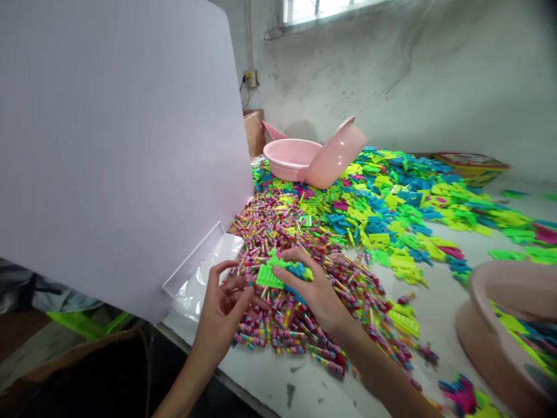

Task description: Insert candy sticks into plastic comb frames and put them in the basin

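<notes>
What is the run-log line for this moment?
left hand: beside green piece | right hand: holding green piece | below: striped sticks | behind: pink basins

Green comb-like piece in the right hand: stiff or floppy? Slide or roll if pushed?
Probably stiff: the green piece juts out flat with the right hand holding it mostly at one end. Likely light: a loose pinch carries it. Flat and ribbed, so it should slide, not roll, unlike the striped sticks beneath.
</notes>
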{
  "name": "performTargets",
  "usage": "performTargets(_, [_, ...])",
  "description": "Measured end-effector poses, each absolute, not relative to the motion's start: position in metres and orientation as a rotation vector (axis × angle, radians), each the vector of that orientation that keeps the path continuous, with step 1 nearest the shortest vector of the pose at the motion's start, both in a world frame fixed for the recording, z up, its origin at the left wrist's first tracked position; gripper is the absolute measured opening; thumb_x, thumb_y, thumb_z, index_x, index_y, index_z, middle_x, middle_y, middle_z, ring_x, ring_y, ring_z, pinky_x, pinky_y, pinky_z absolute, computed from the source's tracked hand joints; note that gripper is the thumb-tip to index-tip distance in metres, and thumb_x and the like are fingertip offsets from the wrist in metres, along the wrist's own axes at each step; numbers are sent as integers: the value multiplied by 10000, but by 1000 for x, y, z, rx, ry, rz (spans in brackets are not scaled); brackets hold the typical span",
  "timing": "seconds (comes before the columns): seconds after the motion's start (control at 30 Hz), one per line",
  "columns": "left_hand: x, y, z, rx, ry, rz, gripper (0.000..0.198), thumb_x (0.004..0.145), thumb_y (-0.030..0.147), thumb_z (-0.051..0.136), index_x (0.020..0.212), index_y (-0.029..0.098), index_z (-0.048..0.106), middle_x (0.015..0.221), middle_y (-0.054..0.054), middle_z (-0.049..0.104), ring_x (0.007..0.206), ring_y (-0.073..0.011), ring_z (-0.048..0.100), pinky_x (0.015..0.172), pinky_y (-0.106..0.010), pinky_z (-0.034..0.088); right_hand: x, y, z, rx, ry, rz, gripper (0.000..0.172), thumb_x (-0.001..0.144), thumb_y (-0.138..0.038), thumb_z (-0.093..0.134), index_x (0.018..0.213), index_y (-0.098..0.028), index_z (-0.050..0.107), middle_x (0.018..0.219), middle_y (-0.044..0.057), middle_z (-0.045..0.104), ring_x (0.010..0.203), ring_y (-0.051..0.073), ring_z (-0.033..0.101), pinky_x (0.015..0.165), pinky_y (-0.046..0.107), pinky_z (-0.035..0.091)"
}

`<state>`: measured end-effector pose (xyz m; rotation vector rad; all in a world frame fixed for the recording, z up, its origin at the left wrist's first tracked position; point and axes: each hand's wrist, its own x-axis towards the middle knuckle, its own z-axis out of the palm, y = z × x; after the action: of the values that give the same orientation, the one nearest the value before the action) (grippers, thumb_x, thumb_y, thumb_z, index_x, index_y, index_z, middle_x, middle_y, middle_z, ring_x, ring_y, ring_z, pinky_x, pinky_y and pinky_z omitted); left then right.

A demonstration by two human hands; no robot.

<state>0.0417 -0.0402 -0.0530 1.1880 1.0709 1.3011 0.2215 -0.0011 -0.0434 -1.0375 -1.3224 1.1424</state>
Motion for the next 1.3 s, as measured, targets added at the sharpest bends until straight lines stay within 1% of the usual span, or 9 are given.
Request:
performTargets(0.07, [41, -47, -53, 1240, 1070, 1261, 402, 891, 414, 597, 1213, 230, 442, 805, 22, 596, 629, -130, 607, 577, -250, 517, 214, -6, -46, -1026, -1322, 1200, 242, 793, -421, 722, 948, -244, 669, 1018, 2, 665, 1007, 215, 607, 914, 307, 450])
performTargets(0.2, [40, -51, -53, 1378, 1265, 1243, 276, 907, 421, 587, 1042, 181, 570, 775, 12, 575, 658, -108, 550, 581, -199, 455, 205, -9, -49, -1039, -1352, 1231, 281, 836, -440, 678, 1048, -256, 688, 1118, 21, 674, 1086, 237, 597, 986, 354, 432])
performTargets(0.33, [37, -50, -55, 1629, 1461, 1237, 214, 910, 362, 592, 1045, 197, 605, 821, 5, 606, 702, -115, 557, 635, -203, 453, 200, -11, -51, -1047, -1333, 1301, 410, 828, -469, 695, 1199, -297, 669, 1188, 29, 672, 1128, 243, 598, 1011, 376, 435])
performTargets(0.5, [33, -54, -55, 1995, 1480, 1188, 165, 930, 286, 566, 1063, 226, 643, 910, -10, 663, 772, -135, 585, 737, -228, 464, 197, -17, -53, -1139, -1156, 1423, 450, 775, -622, 689, 1012, -246, 757, 1196, 72, 675, 1184, 296, 573, 1043, 427, 412])
performTargets(0.77, [24, -60, -54, 1662, 1533, 1350, 202, 934, 352, 568, 1059, 212, 641, 930, -5, 656, 855, -150, 596, 766, -219, 458, 197, -13, -59, -1044, -1019, 1523, 388, 659, -445, 847, 969, -230, 753, 1056, 40, 714, 972, 240, 650, 843, 327, 495])
performTargets(0.9, [23, -60, -62, 1471, 1494, 1274, 287, 923, 429, 570, 1062, 188, 640, 808, 11, 606, 736, -128, 548, 663, -201, 435, 195, -15, -59, -1086, -940, 1527, 375, 621, -427, 869, 928, -249, 749, 1095, 23, 698, 1006, 229, 637, 846, 297, 486])
performTargets(1.0, [24, -60, -67, 1452, 1491, 1239, 296, 906, 446, 587, 1014, 177, 650, 752, 23, 567, 675, -114, 492, 617, -193, 409, 194, -18, -57, -1107, -1063, 1509, 336, 634, -439, 853, 880, -239, 740, 1036, 12, 699, 962, 222, 636, 828, 291, 477])
performTargets(1.17, [26, -57, -68, 1421, 1483, 1261, 301, 898, 453, 591, 1017, 184, 654, 767, 20, 568, 711, -121, 512, 631, -188, 412, 197, -19, -51, -1153, -1288, 1410, 278, 693, -448, 797, 828, -213, 731, 858, 5, 695, 798, 211, 632, 748, 300, 484])
performTargets(1.3, [25, -55, -65, 1492, 1539, 1240, 287, 899, 441, 591, 1020, 190, 661, 767, 20, 566, 727, -127, 529, 656, -192, 415, 202, -16, -46, -1145, -1370, 1330, 272, 709, -458, 783, 873, -246, 737, 877, 17, 692, 847, 235, 642, 740, 313, 502])
